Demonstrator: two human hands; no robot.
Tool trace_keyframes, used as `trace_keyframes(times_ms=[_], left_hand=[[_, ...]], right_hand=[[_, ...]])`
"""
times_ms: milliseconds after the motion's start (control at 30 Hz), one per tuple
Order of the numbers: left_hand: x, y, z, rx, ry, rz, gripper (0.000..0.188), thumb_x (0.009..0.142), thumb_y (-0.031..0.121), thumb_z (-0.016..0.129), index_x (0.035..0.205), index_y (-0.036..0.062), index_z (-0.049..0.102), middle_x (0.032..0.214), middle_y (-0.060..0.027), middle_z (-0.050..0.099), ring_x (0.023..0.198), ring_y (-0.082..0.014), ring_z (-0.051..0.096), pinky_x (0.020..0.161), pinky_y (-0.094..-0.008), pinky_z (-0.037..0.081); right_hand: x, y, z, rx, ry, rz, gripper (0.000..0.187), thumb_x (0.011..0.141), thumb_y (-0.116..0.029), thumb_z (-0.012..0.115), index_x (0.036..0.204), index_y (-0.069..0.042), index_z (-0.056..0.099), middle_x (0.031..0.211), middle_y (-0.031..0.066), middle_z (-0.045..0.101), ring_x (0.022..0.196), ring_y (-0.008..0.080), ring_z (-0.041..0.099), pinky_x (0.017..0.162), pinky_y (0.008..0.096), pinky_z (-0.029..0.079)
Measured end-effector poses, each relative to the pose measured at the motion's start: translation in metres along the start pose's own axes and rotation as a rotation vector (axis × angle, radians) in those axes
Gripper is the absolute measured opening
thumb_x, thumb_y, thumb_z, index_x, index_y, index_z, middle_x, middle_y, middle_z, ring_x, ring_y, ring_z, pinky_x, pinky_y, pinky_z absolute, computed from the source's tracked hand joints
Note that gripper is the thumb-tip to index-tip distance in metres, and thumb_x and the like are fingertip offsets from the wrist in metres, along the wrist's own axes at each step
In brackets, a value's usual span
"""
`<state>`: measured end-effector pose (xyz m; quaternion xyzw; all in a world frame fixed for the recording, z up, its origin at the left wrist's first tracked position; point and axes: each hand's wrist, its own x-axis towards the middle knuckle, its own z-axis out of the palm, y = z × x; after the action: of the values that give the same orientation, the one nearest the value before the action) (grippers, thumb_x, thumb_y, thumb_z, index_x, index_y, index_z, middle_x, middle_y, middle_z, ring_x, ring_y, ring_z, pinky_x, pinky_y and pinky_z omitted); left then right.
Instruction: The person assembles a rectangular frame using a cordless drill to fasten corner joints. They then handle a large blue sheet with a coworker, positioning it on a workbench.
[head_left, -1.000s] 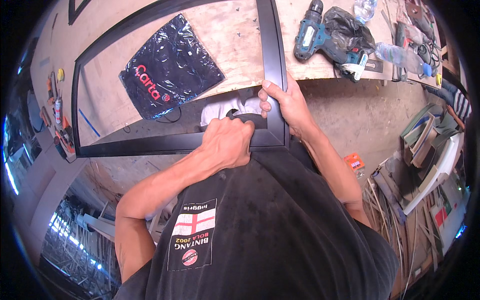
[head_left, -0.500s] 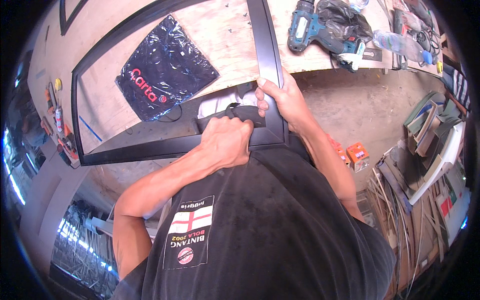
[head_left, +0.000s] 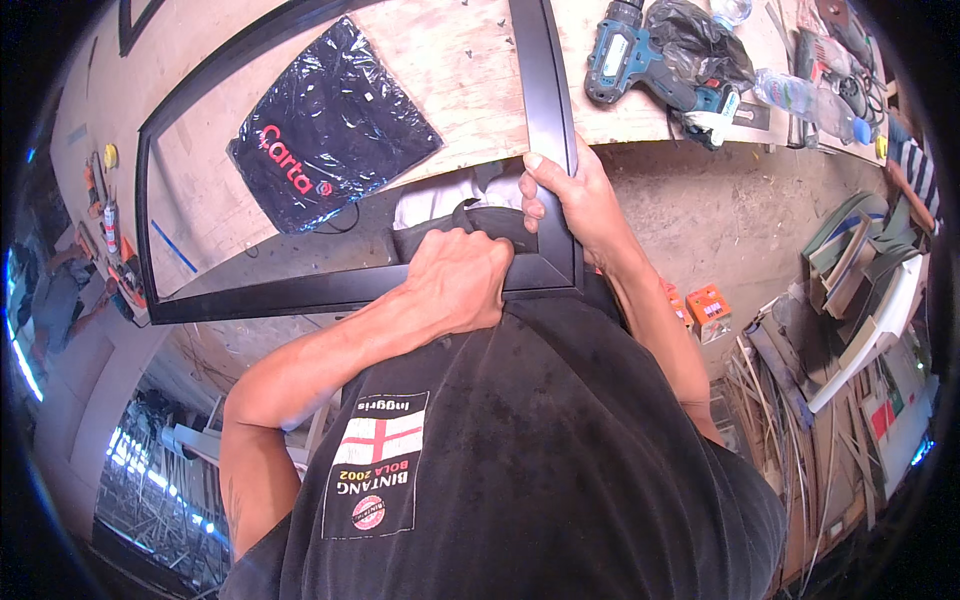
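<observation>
A large black rectangular frame (head_left: 300, 292) lies on a plywood workbench (head_left: 470, 70), its near right corner overhanging the bench edge against my body. My right hand (head_left: 575, 205) grips the frame's right bar just above that corner. My left hand (head_left: 462, 280) is closed on a dark cloth (head_left: 500, 222) and presses it against the frame's near bar beside the corner. A pale cloth (head_left: 435, 200) shows just behind the dark one, inside the frame.
A dark plastic-wrapped packet (head_left: 330, 130) lies inside the frame. A blue cordless drill (head_left: 640, 65), a black bag and plastic bottles (head_left: 800, 95) sit at the bench's right end. Small orange boxes (head_left: 710, 310) and wood scraps (head_left: 850, 300) lie on the floor to the right.
The view has shifted slightly, so the frame sits a little higher and left. Both hands keep their hold at the frame's corner; the left hand has rubbed the cloth a little.
</observation>
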<state>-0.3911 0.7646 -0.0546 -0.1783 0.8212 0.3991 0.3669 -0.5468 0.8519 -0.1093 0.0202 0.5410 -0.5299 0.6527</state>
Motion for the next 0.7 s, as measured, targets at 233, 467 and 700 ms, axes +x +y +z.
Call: trace_keyframes(times_ms=[233, 467, 700], left_hand=[[-0.009, 0.005, -0.011, 0.008, 0.035, -0.008, 0.016, 0.066, 0.008, 0.07, 0.076, -0.0045, 0.069, 0.079, -0.0283, 0.071, 0.077, -0.0427, 0.073, 0.069, -0.0502, 0.056], [-0.05, 0.021, -0.08, 0.061, -0.011, 0.034, 0.027, 0.066, 0.013, 0.07, 0.085, -0.0058, 0.069, 0.079, -0.0292, 0.07, 0.082, -0.0452, 0.071, 0.072, -0.0511, 0.055], [-0.077, 0.045, -0.216, -0.193, -0.243, -0.003, 0.026, 0.064, 0.01, 0.065, 0.083, -0.0072, 0.066, 0.068, -0.0097, 0.067, 0.062, -0.0175, 0.064, 0.057, -0.0337, 0.048]], right_hand=[[-0.005, -0.01, 0.007, 0.037, 0.005, 0.029, 0.038, 0.102, -0.015, 0.062, 0.134, -0.007, 0.044, 0.083, 0.008, 0.059, 0.063, 0.0138, 0.058, 0.056, 0.0324, 0.054], [-0.036, -0.057, 0.041, 0.06, -0.018, -0.131, 0.075, 0.104, -0.022, 0.051, 0.164, -0.015, 0.006, 0.125, 0.0195, 0.06, 0.083, 0.0239, 0.069, 0.06, 0.0374, 0.063], [-0.016, -0.122, 0.048, -0.232, -0.114, -0.439, 0.075, 0.103, -0.062, 0.039, 0.149, -0.003, 0.044, 0.105, 0.0139, 0.067, 0.083, 0.0192, 0.069, 0.073, 0.0305, 0.056]])
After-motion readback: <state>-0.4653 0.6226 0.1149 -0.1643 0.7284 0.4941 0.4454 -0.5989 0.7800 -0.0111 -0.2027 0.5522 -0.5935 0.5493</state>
